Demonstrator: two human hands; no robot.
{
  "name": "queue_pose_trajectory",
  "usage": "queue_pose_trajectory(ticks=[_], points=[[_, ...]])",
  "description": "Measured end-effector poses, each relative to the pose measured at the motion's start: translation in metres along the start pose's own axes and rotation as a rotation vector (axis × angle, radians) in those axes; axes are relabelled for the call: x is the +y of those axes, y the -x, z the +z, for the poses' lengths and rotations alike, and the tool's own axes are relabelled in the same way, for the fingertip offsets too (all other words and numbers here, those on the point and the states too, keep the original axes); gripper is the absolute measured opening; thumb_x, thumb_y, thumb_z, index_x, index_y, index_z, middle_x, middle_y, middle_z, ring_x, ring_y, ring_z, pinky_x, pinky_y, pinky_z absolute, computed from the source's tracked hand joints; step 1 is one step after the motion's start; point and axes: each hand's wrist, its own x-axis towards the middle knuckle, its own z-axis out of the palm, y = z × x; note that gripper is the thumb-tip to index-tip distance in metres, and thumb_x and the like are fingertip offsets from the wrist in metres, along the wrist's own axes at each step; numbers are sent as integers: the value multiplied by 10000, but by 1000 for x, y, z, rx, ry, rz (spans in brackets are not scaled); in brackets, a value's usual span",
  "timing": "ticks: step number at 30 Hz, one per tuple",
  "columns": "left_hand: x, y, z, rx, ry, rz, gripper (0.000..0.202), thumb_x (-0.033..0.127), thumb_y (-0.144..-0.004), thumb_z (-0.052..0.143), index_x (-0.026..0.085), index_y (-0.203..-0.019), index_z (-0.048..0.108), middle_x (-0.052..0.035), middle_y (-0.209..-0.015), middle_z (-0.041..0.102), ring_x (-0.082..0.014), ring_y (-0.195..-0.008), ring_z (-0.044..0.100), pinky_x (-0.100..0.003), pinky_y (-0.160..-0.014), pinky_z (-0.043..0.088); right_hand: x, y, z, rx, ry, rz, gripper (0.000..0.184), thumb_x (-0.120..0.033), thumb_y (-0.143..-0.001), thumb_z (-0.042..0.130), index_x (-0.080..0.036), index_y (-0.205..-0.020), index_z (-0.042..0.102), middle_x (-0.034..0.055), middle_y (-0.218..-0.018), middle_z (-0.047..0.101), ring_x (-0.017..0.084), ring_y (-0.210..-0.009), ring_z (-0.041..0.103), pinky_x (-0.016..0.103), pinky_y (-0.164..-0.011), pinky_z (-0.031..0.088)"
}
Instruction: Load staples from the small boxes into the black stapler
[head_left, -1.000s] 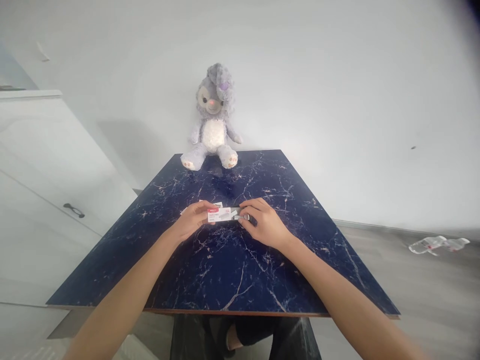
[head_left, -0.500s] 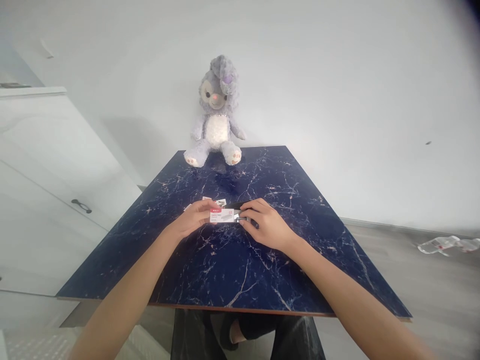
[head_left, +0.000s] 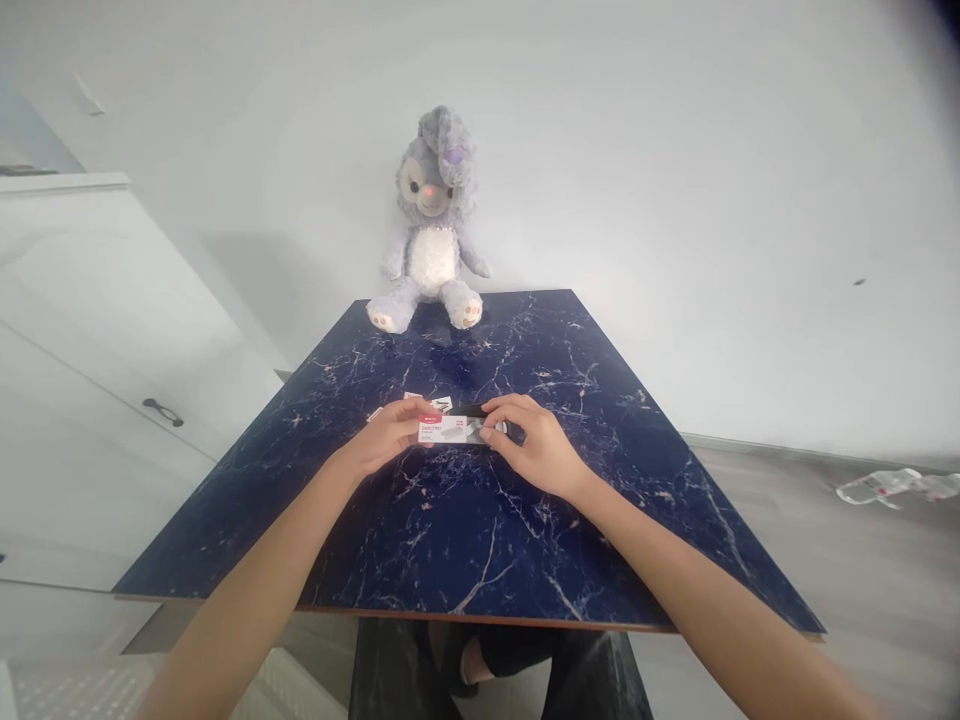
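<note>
A small red-and-white staple box (head_left: 442, 430), with a grey strip pictured on its face, is held up over the middle of the blue table. My left hand (head_left: 391, 432) is closed around its left end. At its right end the fingers of my right hand (head_left: 534, 440) are pinched together on what looks like the white end flap. Behind the box and partly covered by my right hand lies a black object (head_left: 471, 410), its kind unclear. More small printed boxes or cards (head_left: 442, 404) show just behind my left fingers.
A grey plush toy (head_left: 433, 230) sits at the table's far edge against the wall. The dark blue marbled table (head_left: 480, 540) extends around my hands. A white cabinet (head_left: 97, 400) stands on the left. Clear plastic packaging (head_left: 892, 487) lies on the floor at right.
My right thumb and fingers have drawn closer together at the box's right end. Less of the dark opening there shows, and a white flap is visible. My left hand stays nearly still.
</note>
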Motion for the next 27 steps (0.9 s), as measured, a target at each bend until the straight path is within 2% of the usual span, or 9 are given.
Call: queue_pose_trajectory(ticks=[7,11,14,17,20,23,27], points=[[2,0,3,21,30,-26,216,294,-763,823,174,-910,719,-82,-1036,729,-186,-888,683,-233,-633,537,4,-2,-1,1,-263,136,163,-388,-946,617,-239,-919,677,65,-1200,700,232,-1110,652,405,-929,529],[1,0,6,8,60,-46,219,286,-759,833,162,-904,727,-93,-1017,733,-184,-878,696,-210,-610,560,8,-2,3,11,-443,225,257,-475,-941,610,-222,-906,634,77,-1097,724,208,-921,704,368,-806,579],[-1,-1,3,1,102,-44,213,279,-766,834,163,-911,730,-91,-1044,732,-178,-886,705,-195,-612,585,9,-3,2,140,-452,274,278,-508,-936,606,-230,-944,591,69,-985,726,208,-875,709,380,-812,588],[-2,-2,-3,12,157,-16,192,268,-792,818,178,-937,729,-78,-1070,729,-168,-898,712,-182,-623,606,12,-3,-2,245,-352,280,245,-471,-935,604,-239,-1012,594,63,-1005,713,215,-922,697,369,-827,574],[-3,-2,-8,15,231,36,169,273,-824,793,197,-963,734,-59,-1037,734,-151,-882,720,-166,-635,616,17,-2,-5,169,-203,278,163,-366,-932,576,-243,-973,675,43,-997,719,204,-860,685,352,-785,548],[-3,-2,-9,16,270,67,163,272,-838,778,195,-978,748,-65,-1032,740,-151,-869,727,-165,-640,621,19,-2,-4,107,-187,317,169,-292,-897,573,-247,-930,732,30,-990,733,205,-848,693,343,-770,535],[1,1,-5,-38,280,71,243,216,-798,796,175,-1036,777,-97,-1050,749,-198,-936,727,-215,-703,637,17,-3,-2,42,-361,431,234,-405,-897,616,-230,-979,747,41,-941,756,218,-840,705,334,-754,544]])
